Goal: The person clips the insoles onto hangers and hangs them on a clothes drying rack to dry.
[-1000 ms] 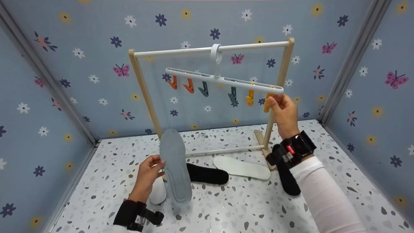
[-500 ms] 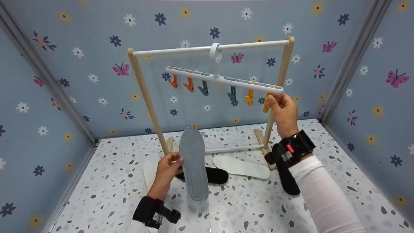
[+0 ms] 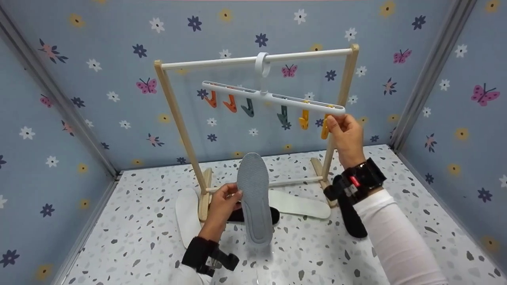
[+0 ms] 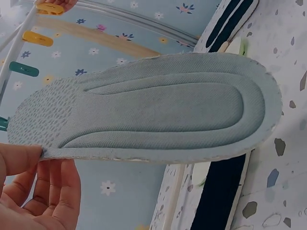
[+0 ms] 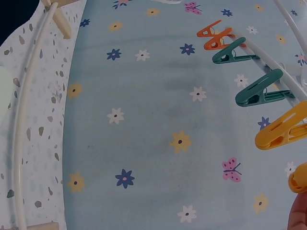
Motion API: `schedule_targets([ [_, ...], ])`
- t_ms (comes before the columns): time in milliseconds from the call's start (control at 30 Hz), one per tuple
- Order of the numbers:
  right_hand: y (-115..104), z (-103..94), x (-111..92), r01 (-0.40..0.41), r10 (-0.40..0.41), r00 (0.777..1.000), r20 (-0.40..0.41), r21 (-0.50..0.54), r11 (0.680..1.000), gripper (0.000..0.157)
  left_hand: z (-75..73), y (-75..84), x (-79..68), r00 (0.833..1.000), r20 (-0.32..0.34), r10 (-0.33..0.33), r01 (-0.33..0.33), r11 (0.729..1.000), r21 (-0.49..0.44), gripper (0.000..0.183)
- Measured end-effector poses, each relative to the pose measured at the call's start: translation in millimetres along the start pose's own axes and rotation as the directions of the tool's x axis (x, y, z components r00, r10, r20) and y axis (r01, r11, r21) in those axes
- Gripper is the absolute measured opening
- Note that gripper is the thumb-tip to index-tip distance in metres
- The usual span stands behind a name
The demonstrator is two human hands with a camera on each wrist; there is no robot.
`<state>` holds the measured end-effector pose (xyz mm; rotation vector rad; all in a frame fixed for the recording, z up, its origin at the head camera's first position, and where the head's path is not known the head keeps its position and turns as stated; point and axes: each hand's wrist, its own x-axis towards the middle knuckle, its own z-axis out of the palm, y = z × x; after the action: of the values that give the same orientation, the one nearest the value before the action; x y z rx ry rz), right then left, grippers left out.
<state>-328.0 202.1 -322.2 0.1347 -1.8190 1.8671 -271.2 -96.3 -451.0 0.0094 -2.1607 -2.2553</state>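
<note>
My left hand pinches a grey insole by its left edge and holds it upright, raised in front of the rack. In the left wrist view the thumb and fingers grip the textured forefoot part of the insole. A white clip hanger hangs tilted from the rack's top bar, its right end lower. At that end my right hand pinches the outermost yellow clip. Along the hanger are another yellow clip, two green clips and two orange clips, none holding anything.
The wooden rack stands on a speckled surface against a flowered wall. Around it lie a white insole on the left, a pale insole, a black insole partly hidden behind the grey one, and another black insole beside my right wrist.
My left hand has carried the grey insole rightward from the rack's left post toward the middle, uncovering the white insole on the left. The right hand has stayed at the yellow clip.
</note>
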Motion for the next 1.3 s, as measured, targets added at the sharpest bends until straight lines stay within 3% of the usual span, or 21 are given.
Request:
schedule_targets([
  [633,5,0.6,-2,0.044,-0.040,0.998,-0.057,0.066,0.997,0.009,41.8,-2.2,9.3,0.994,0.096,0.056,-0.054,0.998,-0.025,0.025],
  [1300,1,3.0,0,0.028,-0.028,0.998,-0.052,0.013,1.000,0.017,77.3,2.5,15.9,0.986,0.151,0.071,-0.068,0.997,-0.029,0.019],
])
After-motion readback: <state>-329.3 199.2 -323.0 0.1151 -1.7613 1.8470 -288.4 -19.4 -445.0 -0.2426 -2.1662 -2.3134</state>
